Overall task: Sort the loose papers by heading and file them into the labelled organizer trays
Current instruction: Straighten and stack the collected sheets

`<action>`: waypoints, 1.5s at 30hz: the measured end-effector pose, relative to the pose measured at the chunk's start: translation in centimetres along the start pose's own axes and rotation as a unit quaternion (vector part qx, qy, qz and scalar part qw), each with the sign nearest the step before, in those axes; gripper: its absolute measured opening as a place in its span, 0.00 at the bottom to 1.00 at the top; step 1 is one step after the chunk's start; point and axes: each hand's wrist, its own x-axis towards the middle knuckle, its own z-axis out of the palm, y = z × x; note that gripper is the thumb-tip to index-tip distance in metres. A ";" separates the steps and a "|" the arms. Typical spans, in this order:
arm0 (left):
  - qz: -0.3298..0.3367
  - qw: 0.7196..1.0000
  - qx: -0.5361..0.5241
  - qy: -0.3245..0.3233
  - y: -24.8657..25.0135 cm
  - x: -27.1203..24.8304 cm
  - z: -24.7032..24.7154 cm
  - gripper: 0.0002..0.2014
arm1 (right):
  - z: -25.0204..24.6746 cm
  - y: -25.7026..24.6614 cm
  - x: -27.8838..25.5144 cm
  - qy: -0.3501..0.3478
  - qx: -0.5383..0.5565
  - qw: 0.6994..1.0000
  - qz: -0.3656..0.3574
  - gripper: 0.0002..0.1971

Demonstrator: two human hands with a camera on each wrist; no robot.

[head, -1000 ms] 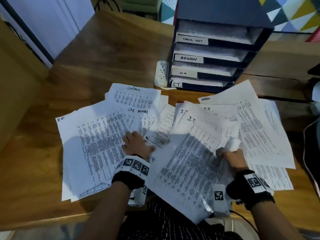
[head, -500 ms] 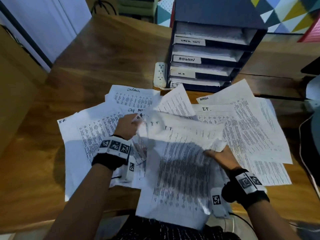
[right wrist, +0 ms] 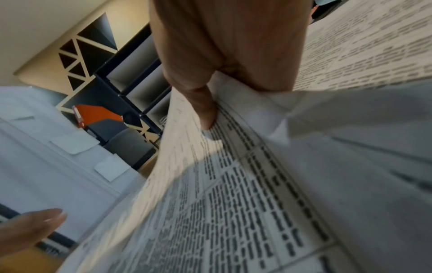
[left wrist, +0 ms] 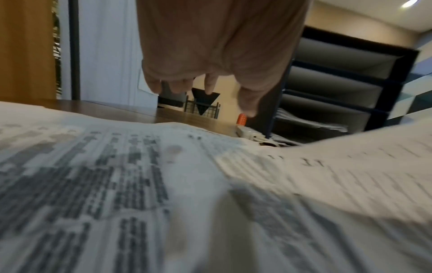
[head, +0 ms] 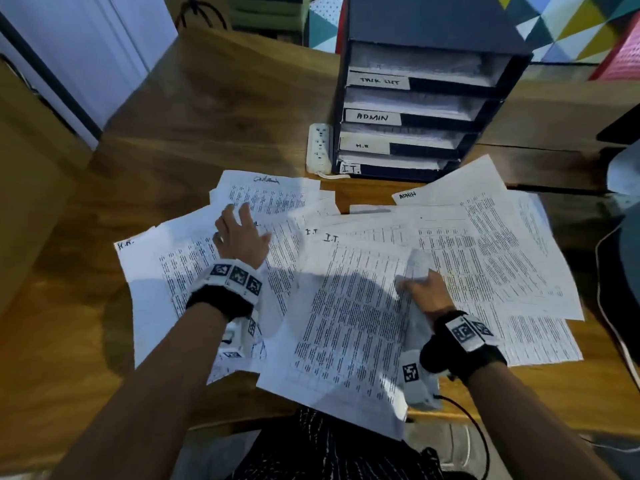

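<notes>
Loose printed papers (head: 485, 244) lie spread over the wooden desk (head: 207, 109), with handwritten headings H.R., Admin and I.T. My right hand (head: 420, 289) pinches the right edge of a small stack of I.T. sheets (head: 346, 306), lifted off the desk toward me; in the right wrist view the thumb (right wrist: 205, 110) presses on the top I.T. sheet (right wrist: 245, 203). My left hand (head: 240, 230) hovers open, fingers spread, above the papers at the left (left wrist: 93, 175). The dark organizer (head: 426, 109) stands behind, its trays labelled TASK LIST, ADMIN, H.R. and I.T.
A white power strip (head: 319, 147) lies just left of the organizer. A dark object and a cable (head: 609, 271) sit at the desk's right edge. Bare wood shows at the far left and back of the desk.
My left hand has let go of the I.T. sheets and moved forward and left, now open over the Admin page. The right hand keeps the stack, which has settled lower.
</notes>
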 end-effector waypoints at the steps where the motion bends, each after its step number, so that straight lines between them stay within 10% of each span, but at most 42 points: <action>1: 0.010 1.000 -0.028 -0.007 0.7 -0.7 0.0 0.36 | 0.0 -0.1 0.0 0.002 0.014 1.000 -0.010 0.04; 7: -0.078 0.906 -0.325 -0.260 2.9 -3.0 3.1 0.37 | -0.5 -0.7 0.2 -0.010 0.156 0.987 -0.041 0.07; 11: -0.102 0.927 -0.302 -0.197 3.1 -4.0 4.5 0.34 | -1.7 -1.0 1.7 0.066 0.004 0.996 -0.051 0.20; 14: -0.146 0.949 -0.243 -0.135 2.4 -3.1 4.4 0.30 | -4.6 -0.3 2.9 0.208 -0.235 0.947 0.068 0.34; 18: -0.189 0.956 -0.201 -0.097 0.9 -2.7 5.1 0.32 | -6.0 0.3 2.2 0.190 -0.249 0.937 0.153 0.45; 24: -0.191 0.954 -0.205 -0.110 1.2 -2.9 5.5 0.29 | -6.0 -1.5 1.6 0.225 -0.227 0.942 -0.106 0.11; 31: -0.046 0.959 -0.280 -0.001 2.8 -3.9 6.0 0.37 | -10.2 -11.5 -2.0 0.379 -0.029 0.852 -0.360 0.13; 36: 0.092 0.957 -0.270 0.047 4.1 -3.7 6.2 0.35 | -8.1 -10.2 -0.5 0.237 0.044 0.931 -0.272 0.07; 40: 0.023 0.963 -0.265 -0.047 3.7 -3.1 6.4 0.16 | -3.2 -3.8 1.1 0.112 -0.009 0.986 -0.123 0.05; 45: -0.080 0.922 -0.344 -0.156 4.1 -3.7 6.9 0.20 | 0.1 0.3 1.2 0.000 -0.020 1.000 -0.017 0.09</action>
